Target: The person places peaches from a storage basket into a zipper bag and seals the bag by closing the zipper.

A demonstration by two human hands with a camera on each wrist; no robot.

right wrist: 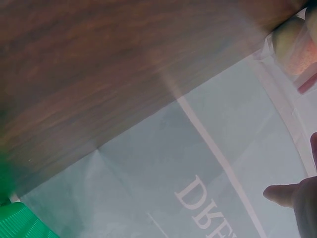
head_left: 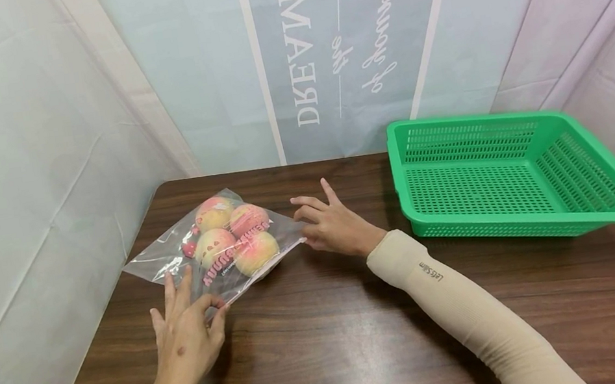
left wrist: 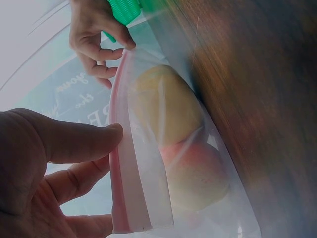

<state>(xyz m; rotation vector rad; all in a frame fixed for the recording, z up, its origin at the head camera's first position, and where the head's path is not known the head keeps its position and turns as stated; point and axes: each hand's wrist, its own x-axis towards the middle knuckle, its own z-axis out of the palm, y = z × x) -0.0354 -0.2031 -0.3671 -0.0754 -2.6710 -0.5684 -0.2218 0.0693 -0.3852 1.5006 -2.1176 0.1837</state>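
A clear zip bag point(head_left: 173, 240) with pink lettering lies on the table at the left, holding several yellow-and-pink peaches point(head_left: 257, 251). Its zip edge, with a pink strip point(left wrist: 119, 193), faces the person. My left hand point(head_left: 187, 340) pinches the near corner of that edge between thumb and index finger, the other fingers spread over the bag. At the opposite end of the edge, my right hand point(head_left: 335, 224) pinches the other corner, its index finger pointing away. In the right wrist view only part of the right hand point(right wrist: 297, 193) shows, and the bag is at the upper right.
A green plastic basket point(head_left: 482, 220) with slotted walls stands at the right of the brown wooden table point(head_left: 329, 346). Behind the table hangs a pale cloth point(head_left: 208, 74) with printed lettering, and white cloth point(head_left: 18, 193) borders the left side.
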